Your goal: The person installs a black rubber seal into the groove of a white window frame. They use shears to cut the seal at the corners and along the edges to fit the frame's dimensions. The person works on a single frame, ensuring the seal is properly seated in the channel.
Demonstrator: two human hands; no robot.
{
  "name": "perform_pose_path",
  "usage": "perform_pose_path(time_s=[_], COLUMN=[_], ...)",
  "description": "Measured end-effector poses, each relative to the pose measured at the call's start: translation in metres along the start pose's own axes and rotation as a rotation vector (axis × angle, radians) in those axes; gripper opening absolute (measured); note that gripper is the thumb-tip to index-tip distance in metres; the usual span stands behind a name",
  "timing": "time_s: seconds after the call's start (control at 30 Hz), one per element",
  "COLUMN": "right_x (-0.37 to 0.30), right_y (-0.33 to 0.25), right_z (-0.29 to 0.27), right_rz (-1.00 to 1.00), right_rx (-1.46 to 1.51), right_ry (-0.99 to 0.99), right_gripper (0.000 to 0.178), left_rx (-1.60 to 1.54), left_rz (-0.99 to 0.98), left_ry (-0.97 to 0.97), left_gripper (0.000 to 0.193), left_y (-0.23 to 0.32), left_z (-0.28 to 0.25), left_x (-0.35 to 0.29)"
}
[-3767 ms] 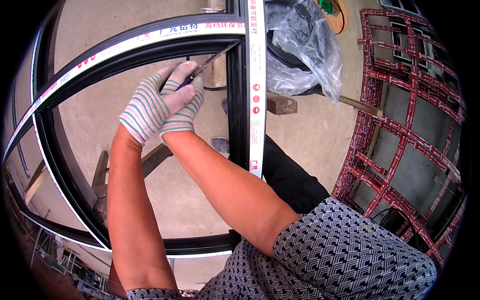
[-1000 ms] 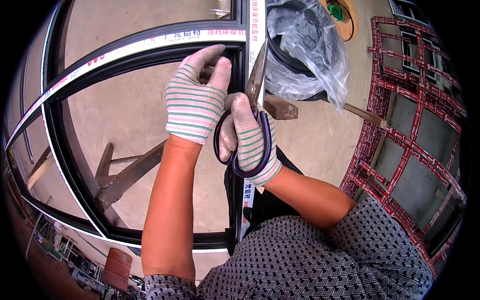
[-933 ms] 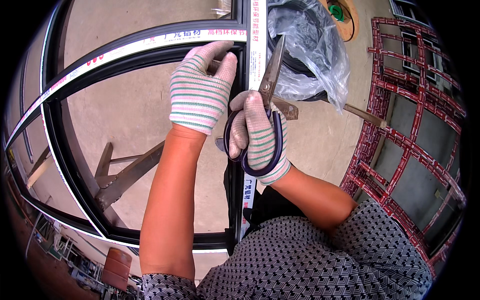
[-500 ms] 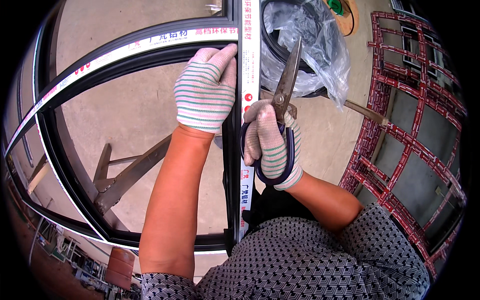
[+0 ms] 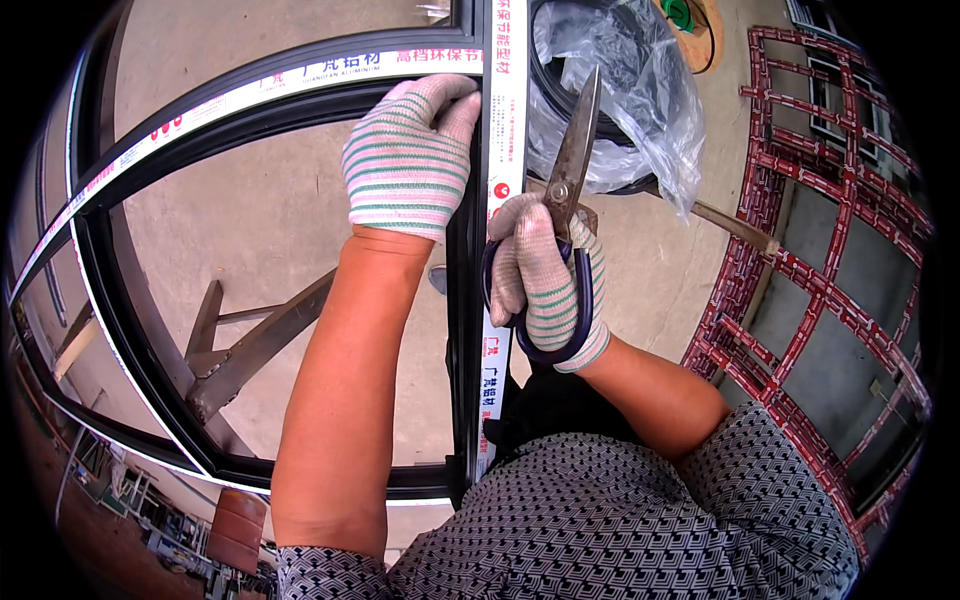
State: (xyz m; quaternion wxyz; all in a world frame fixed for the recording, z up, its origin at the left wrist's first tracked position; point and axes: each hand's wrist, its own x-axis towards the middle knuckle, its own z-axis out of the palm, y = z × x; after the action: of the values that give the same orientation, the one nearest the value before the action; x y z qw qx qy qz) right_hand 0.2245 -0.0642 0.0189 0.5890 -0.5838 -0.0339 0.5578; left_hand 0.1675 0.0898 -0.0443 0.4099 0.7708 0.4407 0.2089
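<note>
A person in striped work gloves stands over a dark window frame [image 5: 466,330] with white protective tape along its bars. The left hand [image 5: 408,160] rests on the upright middle bar near where it meets the curved top bar; its fingers curl over the bar's edge, so their tips are hidden and I cannot tell how firmly they grip. The right hand [image 5: 543,280] is clamped around the dark blue handles of a pair of scissors [image 5: 562,215], just right of the same bar. The blades point up and away, lying nearly together, their tips in front of a clear plastic bag [image 5: 630,90]. The bag holds something dark and coiled, too blurred through the plastic to name. A wooden stick [image 5: 735,228] pokes out from under the bag, its near end hidden. To the right lies a red lattice grille [image 5: 800,280], cut off by the picture's dark rim. Beneath the frame, a metal stand [image 5: 250,345] shows on the concrete floor [image 5: 270,210]. Clutter at the lower left is too small to make out.
</note>
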Motion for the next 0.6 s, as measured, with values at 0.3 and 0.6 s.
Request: perform_pose_path(time_s=[0.3, 0.6], right_x=[0.002, 0.003], right_y=[-0.005, -0.007], right_z=[0.0, 0.007], right_rz=[0.004, -0.036], right_rx=[-0.035, -0.07], right_ry=[-0.027, -0.007], right_gripper=[0.036, 0.04], left_rx=[0.055, 0.123], left_rz=[-0.001, 0.078], left_ry=[0.135, 0.173], left_gripper=[0.01, 0.009], left_y=[0.003, 0.002], left_z=[0.016, 0.018], left_x=[-0.003, -0.003])
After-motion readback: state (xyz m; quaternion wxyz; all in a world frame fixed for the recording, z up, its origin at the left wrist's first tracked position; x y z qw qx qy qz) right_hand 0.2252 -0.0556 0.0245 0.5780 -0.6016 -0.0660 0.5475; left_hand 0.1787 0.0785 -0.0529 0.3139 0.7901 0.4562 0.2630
